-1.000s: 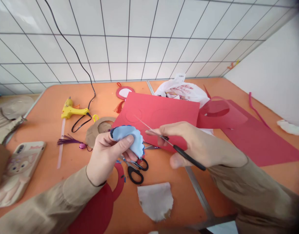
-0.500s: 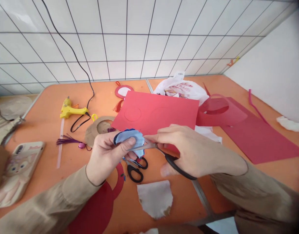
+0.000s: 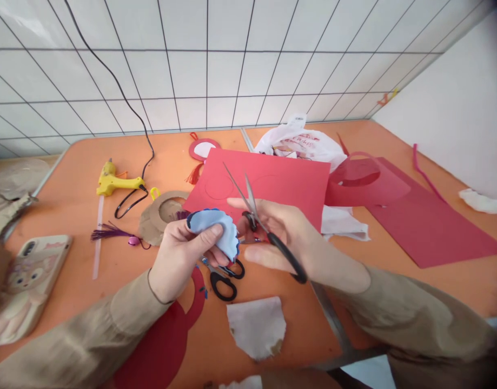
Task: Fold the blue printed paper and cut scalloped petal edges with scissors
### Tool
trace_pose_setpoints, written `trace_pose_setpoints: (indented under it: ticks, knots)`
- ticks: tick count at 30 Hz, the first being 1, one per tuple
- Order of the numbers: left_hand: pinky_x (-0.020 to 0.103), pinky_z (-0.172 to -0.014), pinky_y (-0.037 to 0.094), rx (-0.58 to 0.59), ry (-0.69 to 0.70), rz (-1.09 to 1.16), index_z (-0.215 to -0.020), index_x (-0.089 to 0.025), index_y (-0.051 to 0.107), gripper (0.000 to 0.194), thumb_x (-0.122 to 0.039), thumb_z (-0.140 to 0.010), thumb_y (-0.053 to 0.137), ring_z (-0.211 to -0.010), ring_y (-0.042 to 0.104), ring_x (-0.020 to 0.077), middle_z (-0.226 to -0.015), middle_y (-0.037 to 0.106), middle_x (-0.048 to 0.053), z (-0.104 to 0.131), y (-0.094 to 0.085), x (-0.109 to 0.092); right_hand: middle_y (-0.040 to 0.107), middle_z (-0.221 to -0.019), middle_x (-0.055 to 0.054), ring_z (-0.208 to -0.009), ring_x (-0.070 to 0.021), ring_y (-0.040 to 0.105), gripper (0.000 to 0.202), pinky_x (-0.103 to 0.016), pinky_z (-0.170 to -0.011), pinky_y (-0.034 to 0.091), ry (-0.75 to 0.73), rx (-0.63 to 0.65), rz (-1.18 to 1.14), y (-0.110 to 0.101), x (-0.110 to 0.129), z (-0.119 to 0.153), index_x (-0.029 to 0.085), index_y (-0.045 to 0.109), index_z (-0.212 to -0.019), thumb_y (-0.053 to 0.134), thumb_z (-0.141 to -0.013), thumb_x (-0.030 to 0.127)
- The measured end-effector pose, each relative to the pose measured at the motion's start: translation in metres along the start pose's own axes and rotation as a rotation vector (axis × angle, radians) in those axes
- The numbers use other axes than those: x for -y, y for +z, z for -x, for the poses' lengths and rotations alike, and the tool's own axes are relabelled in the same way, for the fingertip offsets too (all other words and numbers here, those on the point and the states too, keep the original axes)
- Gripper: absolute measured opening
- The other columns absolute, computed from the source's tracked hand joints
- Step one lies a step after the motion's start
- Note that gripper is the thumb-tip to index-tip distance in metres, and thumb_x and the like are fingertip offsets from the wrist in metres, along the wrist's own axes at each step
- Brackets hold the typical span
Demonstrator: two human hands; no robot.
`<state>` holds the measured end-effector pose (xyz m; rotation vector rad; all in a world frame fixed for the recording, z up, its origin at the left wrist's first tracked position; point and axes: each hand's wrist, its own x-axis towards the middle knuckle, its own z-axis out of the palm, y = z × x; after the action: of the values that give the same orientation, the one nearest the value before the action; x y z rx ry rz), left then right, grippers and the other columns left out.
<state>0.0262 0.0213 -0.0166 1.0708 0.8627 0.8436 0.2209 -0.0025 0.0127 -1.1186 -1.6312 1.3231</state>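
A light blue fabric piece (image 3: 216, 222) with a dark blue, notched edge is pinched between the thumb and fingers of my left hand (image 3: 187, 249). Just to its right, my right hand (image 3: 300, 235) holds a pair of scissors (image 3: 252, 208) with black handles. The blades point up and away, slightly apart, clear of the fabric. Part of the scissors' handle is hidden by my fingers. A second pair of scissors (image 3: 224, 286) lies on the table below the fabric, its blades partly covered by my left hand. Nearer to me lies a pale fabric scrap (image 3: 257, 327).
Red card (image 3: 268, 178) with drawn circles lies behind my hands, before a white plastic bag (image 3: 300, 143). At left are a yellow glue gun (image 3: 118, 185), a brown cardboard ring (image 3: 153, 219), a purple tassel (image 3: 106, 232) and a phone (image 3: 31, 286). More red card (image 3: 426, 232) lies at right.
The scissors have come away from the fabric's edge, and their blades have swung from pointing left to pointing up. My left hand still holds the fabric in nearly the same place.
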Motion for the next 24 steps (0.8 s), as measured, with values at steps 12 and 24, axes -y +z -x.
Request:
trace_pose_setpoints:
  ticks: [12, 24]
  knots:
    - [0.019, -0.049, 0.054, 0.07, 0.031, 0.046, -0.079, -0.015, 0.075, 0.019, -0.032, -0.073, 0.08, -0.052, 0.069, 0.0149, -0.06, 0.074, 0.003, 0.005, 0.005, 0.006, 0.059, -0.07, 0.003, -0.064, -0.0126, 0.061, 0.049, -0.027, -0.059, 0.052, -0.047, -0.276, -0.082, 0.027, -0.018, -0.004, 0.021, 0.063, -0.116, 0.062, -0.068, 0.011]
    - [0.02, -0.048, 0.053, 0.077, 0.124, 0.126, -0.072, -0.015, 0.076, 0.016, -0.03, -0.076, 0.078, -0.05, 0.067, 0.0138, -0.057, 0.073, 0.003, -0.003, -0.006, 0.007, 0.062, -0.075, 0.001, -0.066, -0.0122, 0.06, 0.042, -0.026, -0.063, 0.051, -0.179, -0.148, 0.033, 0.007, -0.007, 0.0, 0.017, 0.062, -0.117, 0.071, -0.076, 0.023]
